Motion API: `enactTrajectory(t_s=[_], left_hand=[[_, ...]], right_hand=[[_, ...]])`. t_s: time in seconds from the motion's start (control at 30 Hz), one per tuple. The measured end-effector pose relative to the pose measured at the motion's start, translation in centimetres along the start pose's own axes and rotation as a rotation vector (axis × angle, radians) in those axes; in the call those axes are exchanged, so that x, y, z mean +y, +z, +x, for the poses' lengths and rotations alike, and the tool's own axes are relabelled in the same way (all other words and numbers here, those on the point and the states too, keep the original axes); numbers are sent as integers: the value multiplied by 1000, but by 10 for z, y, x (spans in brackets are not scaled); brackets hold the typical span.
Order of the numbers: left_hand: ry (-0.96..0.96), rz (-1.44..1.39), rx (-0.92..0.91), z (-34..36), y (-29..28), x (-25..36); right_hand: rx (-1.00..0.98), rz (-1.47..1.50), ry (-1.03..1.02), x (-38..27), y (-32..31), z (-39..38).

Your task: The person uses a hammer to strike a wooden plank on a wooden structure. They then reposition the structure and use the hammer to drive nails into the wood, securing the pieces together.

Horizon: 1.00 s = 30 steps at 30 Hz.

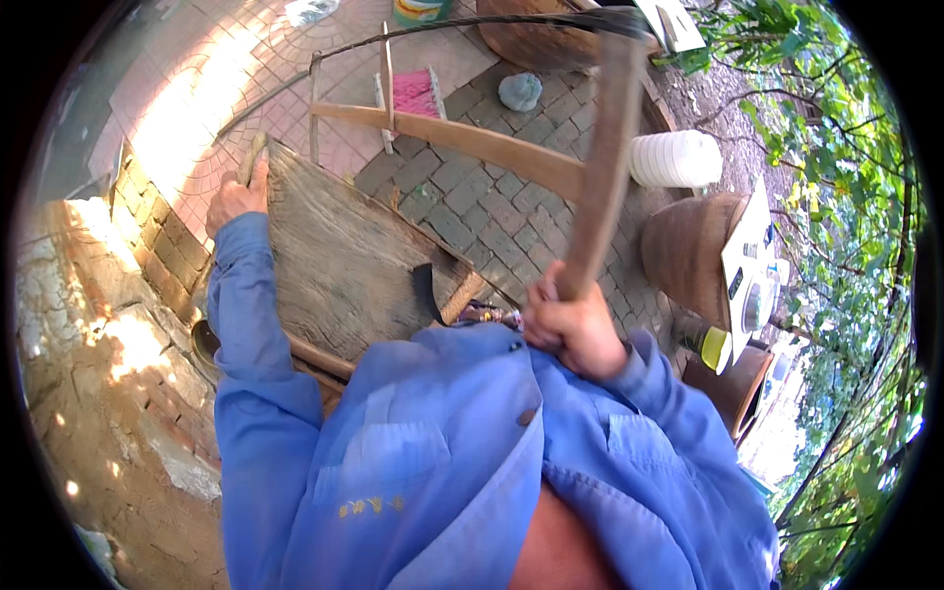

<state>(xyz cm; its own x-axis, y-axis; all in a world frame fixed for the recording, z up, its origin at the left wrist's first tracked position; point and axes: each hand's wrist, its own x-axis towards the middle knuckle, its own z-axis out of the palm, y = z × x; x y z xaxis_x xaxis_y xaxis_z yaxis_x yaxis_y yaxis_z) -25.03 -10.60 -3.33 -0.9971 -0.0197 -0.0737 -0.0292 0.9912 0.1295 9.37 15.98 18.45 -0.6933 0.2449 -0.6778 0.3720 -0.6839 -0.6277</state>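
My right hand (560, 320) is closed on an upright wooden end bar (610, 133) of a frame saw, whose wooden crossbar (482, 147) reaches leftward above the paving. A dark twisted line runs along the frame's top. My left hand (241, 197), at the far left end of a weathered plank bench (344, 246), grips a narrow piece of wood (254, 147). A dark curved piece (428, 290) and a short wooden block (460, 295) are at the bench's right edge, near my right hand. The saw's blade cannot be made out.
A pink strung stool (418, 98) and a plastic bag (519, 91) are on the paving ahead. Stacked white containers (674, 160), large brown pots (688, 256) and leafy branches line the right. A rough earthen, stony ledge (108, 364) is at the left. A green bucket (421, 12) stands beyond.
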Motion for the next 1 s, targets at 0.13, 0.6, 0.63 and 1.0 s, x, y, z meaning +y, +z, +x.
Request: enactTrajectory(t_s=[0.13, 0.6, 0.63, 1.0], left_hand=[[54, 50, 32, 0, 4, -3], [56, 31, 21, 15, 17, -13], [33, 8, 48, 14, 15, -14], [11, -21, -30, -23, -25, 13]], right_hand=[[50, -79, -33, -26, -8, -57], [33, 114, -234, -34, -49, -145], [52, -38, -200, -23, -53, -135], [89, -453, -168, 3, 34, 13]])
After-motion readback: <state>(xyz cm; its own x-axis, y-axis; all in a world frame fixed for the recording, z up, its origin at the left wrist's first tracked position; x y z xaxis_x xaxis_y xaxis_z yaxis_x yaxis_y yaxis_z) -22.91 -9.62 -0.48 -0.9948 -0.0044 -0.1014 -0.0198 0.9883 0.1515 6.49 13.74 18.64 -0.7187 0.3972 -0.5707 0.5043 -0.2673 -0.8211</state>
